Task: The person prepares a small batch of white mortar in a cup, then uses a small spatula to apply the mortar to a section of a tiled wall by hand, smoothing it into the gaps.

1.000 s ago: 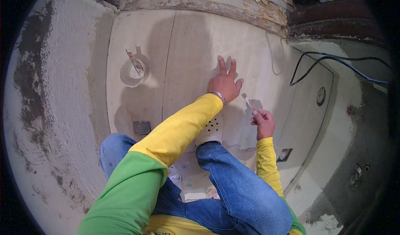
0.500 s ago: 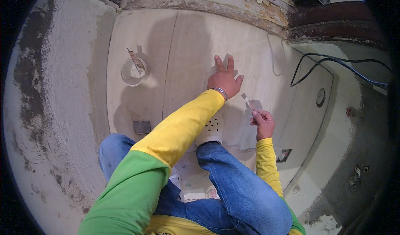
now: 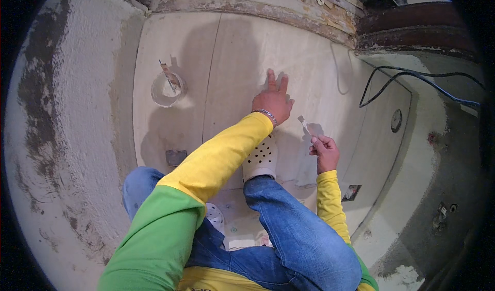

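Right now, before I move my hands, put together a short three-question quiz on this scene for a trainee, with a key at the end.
1. Multiple choice: what does the right hand hold?
A) a small thin tool
B) a hammer
C) a sponge

2. True or false: a stick-like tool leans in the round tub.

3. Fill in the missing word: the left hand has a silvery ____ around its wrist.

Key: 1. A. 2. True. 3. bracelet.
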Demonstrator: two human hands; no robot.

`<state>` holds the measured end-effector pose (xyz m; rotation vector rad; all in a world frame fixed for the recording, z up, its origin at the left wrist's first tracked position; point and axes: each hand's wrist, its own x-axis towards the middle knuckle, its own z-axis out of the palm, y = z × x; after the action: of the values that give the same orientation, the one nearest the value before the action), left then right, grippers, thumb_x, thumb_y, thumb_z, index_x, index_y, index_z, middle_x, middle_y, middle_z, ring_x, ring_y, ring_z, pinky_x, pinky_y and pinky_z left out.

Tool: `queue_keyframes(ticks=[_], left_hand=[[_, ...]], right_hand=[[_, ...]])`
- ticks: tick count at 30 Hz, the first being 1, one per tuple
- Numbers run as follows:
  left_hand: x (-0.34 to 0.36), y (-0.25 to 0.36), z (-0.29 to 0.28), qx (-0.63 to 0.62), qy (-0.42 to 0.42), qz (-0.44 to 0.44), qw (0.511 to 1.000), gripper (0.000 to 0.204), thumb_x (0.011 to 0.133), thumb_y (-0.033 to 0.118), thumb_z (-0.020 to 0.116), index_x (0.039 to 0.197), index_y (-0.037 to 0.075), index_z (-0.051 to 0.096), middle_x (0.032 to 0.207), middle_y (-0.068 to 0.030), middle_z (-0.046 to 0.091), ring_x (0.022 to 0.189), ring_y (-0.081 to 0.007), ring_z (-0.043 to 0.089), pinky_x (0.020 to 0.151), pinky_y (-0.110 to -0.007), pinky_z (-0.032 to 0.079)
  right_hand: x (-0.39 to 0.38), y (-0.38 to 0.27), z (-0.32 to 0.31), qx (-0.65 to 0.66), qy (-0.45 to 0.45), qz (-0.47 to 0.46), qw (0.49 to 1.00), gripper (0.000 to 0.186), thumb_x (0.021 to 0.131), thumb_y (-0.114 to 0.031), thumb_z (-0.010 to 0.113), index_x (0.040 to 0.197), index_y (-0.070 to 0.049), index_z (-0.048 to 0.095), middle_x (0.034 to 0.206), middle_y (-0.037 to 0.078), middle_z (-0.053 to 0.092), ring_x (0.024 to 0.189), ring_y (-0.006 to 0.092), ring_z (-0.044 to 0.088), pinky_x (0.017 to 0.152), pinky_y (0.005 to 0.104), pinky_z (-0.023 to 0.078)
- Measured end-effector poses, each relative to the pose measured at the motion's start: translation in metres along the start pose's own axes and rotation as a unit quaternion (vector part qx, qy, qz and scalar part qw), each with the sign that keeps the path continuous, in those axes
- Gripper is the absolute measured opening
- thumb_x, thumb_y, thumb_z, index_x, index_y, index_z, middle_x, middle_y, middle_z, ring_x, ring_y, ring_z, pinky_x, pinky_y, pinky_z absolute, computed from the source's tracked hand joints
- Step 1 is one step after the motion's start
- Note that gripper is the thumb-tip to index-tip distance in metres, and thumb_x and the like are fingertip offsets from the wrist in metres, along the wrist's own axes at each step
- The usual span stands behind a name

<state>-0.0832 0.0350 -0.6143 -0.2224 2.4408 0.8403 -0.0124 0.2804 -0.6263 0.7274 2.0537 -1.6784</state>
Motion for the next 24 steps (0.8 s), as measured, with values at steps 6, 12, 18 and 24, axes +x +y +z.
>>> queue_keyframes(ticks=[6, 12, 18, 24], left_hand=[[-0.011, -0.011, 0.013, 0.016, -0.014, 0.014, 1.0, 0.072, 0.092, 0.04, 0.049, 0.149, 0.01, 0.017, 0.154, -0.027, 0.009, 0.112, -0.0423, 0.057, 0.091, -0.047, 0.05], [-0.001, -0.005, 0.007, 0.006, 0.006, 0.0, 1.0, 0.074, 0.091, 0.04, 0.05, 0.15, 0.01, 0.016, 0.153, -0.0295, 0.008, 0.113, -0.0422, 0.056, 0.092, -0.047, 0.049], [0.005, 0.002, 0.019, -0.031, 0.024, -0.019, 0.999, 0.076, 0.091, 0.043, 0.049, 0.15, 0.008, 0.015, 0.153, -0.0292, 0.009, 0.114, -0.042, 0.056, 0.093, -0.047, 0.048], [0.002, 0.005, 0.014, -0.043, 0.037, -0.004, 0.998, 0.076, 0.091, 0.044, 0.048, 0.149, 0.007, 0.017, 0.152, -0.0303, 0.013, 0.117, -0.0433, 0.053, 0.095, -0.047, 0.048]], right_hand=[[-0.001, 0.0, 0.001, -0.014, 0.008, 0.006, 1.0, 0.023, 0.083, -0.01, 0.071, 0.1, 0.001, 0.059, 0.084, 0.007, 0.067, 0.062, 0.0138, 0.061, 0.055, 0.0258, 0.051], [-0.003, -0.005, 0.004, 0.001, 0.014, -0.005, 1.0, 0.02, 0.082, -0.009, 0.072, 0.095, 0.001, 0.062, 0.075, 0.007, 0.064, 0.059, 0.0128, 0.061, 0.053, 0.0248, 0.05], [-0.004, -0.004, -0.001, -0.003, 0.012, 0.0, 1.0, 0.021, 0.083, -0.01, 0.071, 0.098, 0.0, 0.06, 0.08, 0.007, 0.066, 0.061, 0.0133, 0.061, 0.054, 0.0259, 0.051], [0.0, -0.001, -0.001, -0.011, -0.001, -0.002, 1.0, 0.021, 0.084, -0.01, 0.07, 0.1, 0.0, 0.059, 0.085, 0.008, 0.067, 0.063, 0.0136, 0.061, 0.055, 0.0263, 0.051]])
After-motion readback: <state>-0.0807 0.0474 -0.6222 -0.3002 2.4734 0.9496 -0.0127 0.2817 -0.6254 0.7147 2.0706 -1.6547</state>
